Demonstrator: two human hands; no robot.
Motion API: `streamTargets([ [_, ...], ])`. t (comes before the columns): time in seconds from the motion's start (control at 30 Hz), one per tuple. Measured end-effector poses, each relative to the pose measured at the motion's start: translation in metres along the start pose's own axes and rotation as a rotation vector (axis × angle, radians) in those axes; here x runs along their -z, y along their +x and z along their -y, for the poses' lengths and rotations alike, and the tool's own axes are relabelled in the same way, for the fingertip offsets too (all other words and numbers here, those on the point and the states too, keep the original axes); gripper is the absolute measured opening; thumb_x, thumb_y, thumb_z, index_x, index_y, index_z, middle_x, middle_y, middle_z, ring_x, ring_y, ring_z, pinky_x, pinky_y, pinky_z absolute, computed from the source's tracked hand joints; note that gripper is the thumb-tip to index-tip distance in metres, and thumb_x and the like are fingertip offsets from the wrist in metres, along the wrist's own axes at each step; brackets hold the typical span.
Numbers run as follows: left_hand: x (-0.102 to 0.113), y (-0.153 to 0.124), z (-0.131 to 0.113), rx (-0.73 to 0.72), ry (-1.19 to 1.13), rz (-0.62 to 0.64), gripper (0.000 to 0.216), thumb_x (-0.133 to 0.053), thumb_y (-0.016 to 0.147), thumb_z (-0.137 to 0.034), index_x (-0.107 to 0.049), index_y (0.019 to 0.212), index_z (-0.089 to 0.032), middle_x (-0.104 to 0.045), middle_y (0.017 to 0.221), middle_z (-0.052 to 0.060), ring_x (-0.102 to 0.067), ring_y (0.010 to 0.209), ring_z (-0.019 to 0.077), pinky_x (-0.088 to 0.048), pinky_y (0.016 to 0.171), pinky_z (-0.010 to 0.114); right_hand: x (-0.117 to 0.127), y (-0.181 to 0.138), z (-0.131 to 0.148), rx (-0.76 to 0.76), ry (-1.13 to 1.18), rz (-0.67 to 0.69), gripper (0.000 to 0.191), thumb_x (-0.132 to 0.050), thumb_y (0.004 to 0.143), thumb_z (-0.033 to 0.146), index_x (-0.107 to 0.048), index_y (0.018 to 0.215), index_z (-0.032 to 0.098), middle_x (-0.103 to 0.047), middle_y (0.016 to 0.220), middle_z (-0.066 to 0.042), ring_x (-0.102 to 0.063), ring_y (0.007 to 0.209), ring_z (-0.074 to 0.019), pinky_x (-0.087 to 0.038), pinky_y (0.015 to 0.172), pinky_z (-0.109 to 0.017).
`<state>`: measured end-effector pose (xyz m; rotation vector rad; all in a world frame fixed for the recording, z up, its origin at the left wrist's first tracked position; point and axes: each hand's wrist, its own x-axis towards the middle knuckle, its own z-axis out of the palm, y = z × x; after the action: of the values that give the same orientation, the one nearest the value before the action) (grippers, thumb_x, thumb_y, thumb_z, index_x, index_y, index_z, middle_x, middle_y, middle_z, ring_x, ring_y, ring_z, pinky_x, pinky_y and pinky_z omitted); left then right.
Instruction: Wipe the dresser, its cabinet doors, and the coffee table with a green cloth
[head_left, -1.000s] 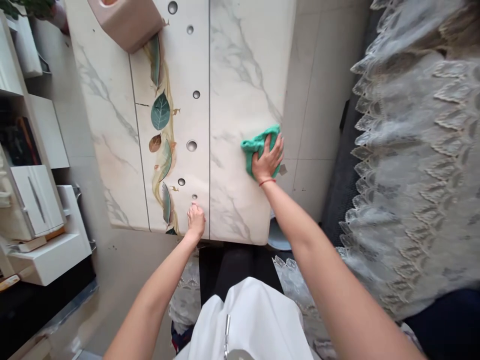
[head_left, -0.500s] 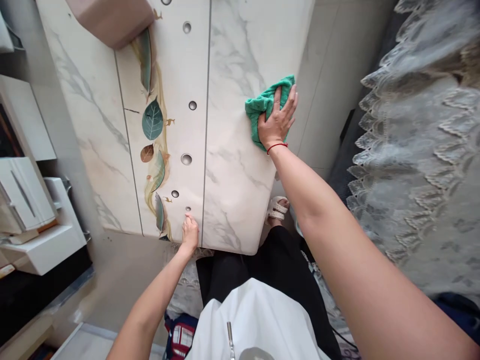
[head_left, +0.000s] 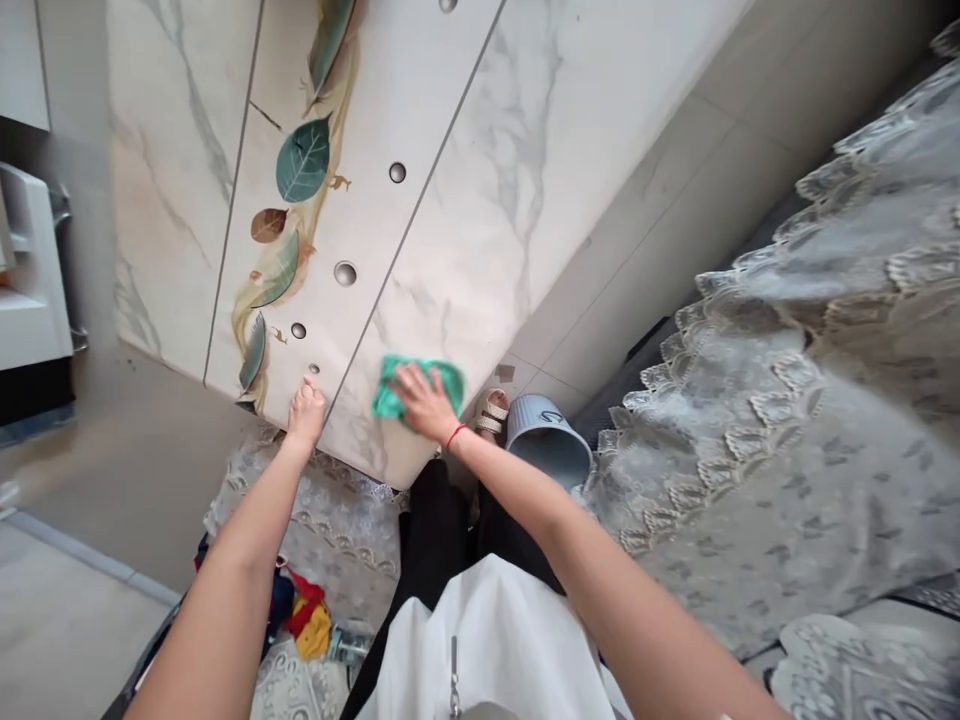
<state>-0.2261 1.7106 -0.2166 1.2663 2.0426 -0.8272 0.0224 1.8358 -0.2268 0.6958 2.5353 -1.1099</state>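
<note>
A green cloth (head_left: 388, 388) lies against the white marble-patterned tabletop (head_left: 480, 230), close to the near right corner. My right hand (head_left: 426, 400) presses on it with the fingers spread, slightly blurred by motion; a red cord circles that wrist. Near the front edge, my left hand (head_left: 306, 412) rests on the table as a loose fist, and I see nothing in it. Just beyond its knuckles is a small grey dot printed on the tabletop. Leaf pictures (head_left: 303, 160) and more grey dots run along the middle band.
A grey bucket (head_left: 551, 440) stands on the floor right of the table, beside a foot in a white sandal (head_left: 492, 412). Lace-trimmed covers (head_left: 750, 480) drape the seat at right. White furniture (head_left: 30, 270) is at far left. Colourful fabric (head_left: 307, 612) lies below my left arm.
My right hand has brought the cloth from the far right edge toward me and left. The view has turned and shifted, bringing the bucket into sight. My left hand stays by the front edge.
</note>
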Motion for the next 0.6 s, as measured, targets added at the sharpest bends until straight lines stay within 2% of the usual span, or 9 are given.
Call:
streamTargets([
  [0.07, -0.001, -0.001, 0.001, 0.000, -0.003, 0.018, 0.065, -0.027, 0.092, 0.002, -0.033, 0.154, 0.020, -0.064, 0.120, 0.036, -0.068, 0.117, 0.0371, -0.056, 0.098, 0.043, -0.006, 0.003, 0.011, 0.348, 0.020, 0.211, 0.059, -0.051, 0.096, 0.015, -0.059, 0.154, 0.019, -0.040, 0.171, -0.009, -0.034, 0.162, -0.0265, -0.022, 0.137, -0.052],
  [0.17, -0.003, -0.001, 0.007, -0.028, -0.023, 0.042, 0.064, -0.025, 0.094, 0.001, -0.033, 0.156, 0.019, -0.064, 0.125, 0.035, -0.066, 0.122, 0.0369, -0.054, 0.103, 0.044, 0.070, 0.019, -0.047, 0.466, -0.075, 0.258, 0.060, -0.051, 0.093, 0.011, -0.062, 0.151, 0.019, -0.041, 0.170, -0.005, -0.032, 0.163, -0.0201, -0.017, 0.139, -0.045],
  [0.23, -0.005, 0.000, 0.014, -0.060, -0.050, 0.054, 0.064, -0.027, 0.095, 0.000, -0.035, 0.155, 0.017, -0.064, 0.126, 0.034, -0.065, 0.123, 0.0363, -0.053, 0.106, 0.044, 0.163, 0.030, -0.126, 0.204, -0.214, 0.074, 0.061, -0.047, 0.091, 0.010, -0.059, 0.151, 0.008, -0.036, 0.172, -0.014, -0.027, 0.164, -0.0233, -0.015, 0.136, -0.053],
  [0.3, -0.009, 0.003, 0.023, -0.100, -0.087, 0.063, 0.063, -0.030, 0.094, 0.000, -0.038, 0.154, 0.016, -0.066, 0.124, 0.032, -0.066, 0.121, 0.0353, -0.054, 0.107, 0.044, 0.258, 0.040, -0.210, -0.219, -0.336, -0.284, 0.060, -0.041, 0.096, 0.017, -0.054, 0.152, 0.000, -0.030, 0.172, -0.022, -0.028, 0.164, -0.0240, -0.018, 0.133, -0.056],
  [0.37, -0.014, 0.007, 0.031, -0.146, -0.132, 0.068, 0.062, -0.033, 0.093, 0.000, -0.042, 0.153, 0.014, -0.068, 0.118, 0.029, -0.067, 0.118, 0.0336, -0.055, 0.107, 0.043, 0.320, 0.054, -0.273, -0.573, -0.373, -0.610, 0.065, -0.032, 0.100, 0.021, -0.043, 0.160, -0.002, -0.022, 0.173, -0.027, -0.023, 0.166, -0.0272, -0.019, 0.129, -0.063],
  [0.4, -0.017, 0.008, 0.035, -0.166, -0.155, 0.068, 0.061, -0.035, 0.093, 0.000, -0.045, 0.152, 0.012, -0.069, 0.115, 0.027, -0.068, 0.116, 0.0329, -0.055, 0.107, 0.043, 0.332, 0.063, -0.289, -0.708, -0.374, -0.747, 0.068, -0.030, 0.101, 0.022, -0.037, 0.163, -0.002, -0.018, 0.174, -0.028, -0.019, 0.167, -0.0300, -0.017, 0.128, -0.068],
  [0.43, -0.019, 0.010, 0.038, -0.181, -0.177, 0.066, 0.060, -0.037, 0.093, -0.001, -0.048, 0.150, 0.010, -0.070, 0.113, 0.026, -0.069, 0.114, 0.0325, -0.056, 0.107, 0.043, 0.329, 0.073, -0.291, -0.794, -0.367, -0.846, 0.069, -0.030, 0.101, 0.023, -0.033, 0.166, -0.002, -0.014, 0.174, -0.029, -0.015, 0.167, -0.0333, -0.013, 0.126, -0.072],
  [0.5, -0.024, 0.011, 0.040, -0.185, -0.219, 0.054, 0.057, -0.039, 0.093, -0.002, -0.053, 0.148, 0.006, -0.070, 0.111, 0.025, -0.069, 0.112, 0.0327, -0.057, 0.105, 0.045, 0.282, 0.089, -0.255, -0.762, -0.337, -0.886, 0.072, -0.037, 0.099, 0.024, -0.032, 0.166, -0.002, -0.011, 0.175, -0.030, -0.008, 0.167, -0.0405, -0.004, 0.124, -0.078],
  [0.6, -0.030, 0.008, 0.035, -0.127, -0.274, 0.029, 0.058, -0.033, 0.094, -0.002, -0.055, 0.148, 0.003, -0.069, 0.110, 0.025, -0.069, 0.112, 0.0331, -0.057, 0.104, 0.046, 0.154, 0.095, -0.128, -0.256, -0.231, -0.528, 0.075, -0.055, 0.092, 0.027, -0.044, 0.161, -0.001, -0.025, 0.171, -0.031, -0.016, 0.164, -0.0483, -0.009, 0.126, -0.080],
])
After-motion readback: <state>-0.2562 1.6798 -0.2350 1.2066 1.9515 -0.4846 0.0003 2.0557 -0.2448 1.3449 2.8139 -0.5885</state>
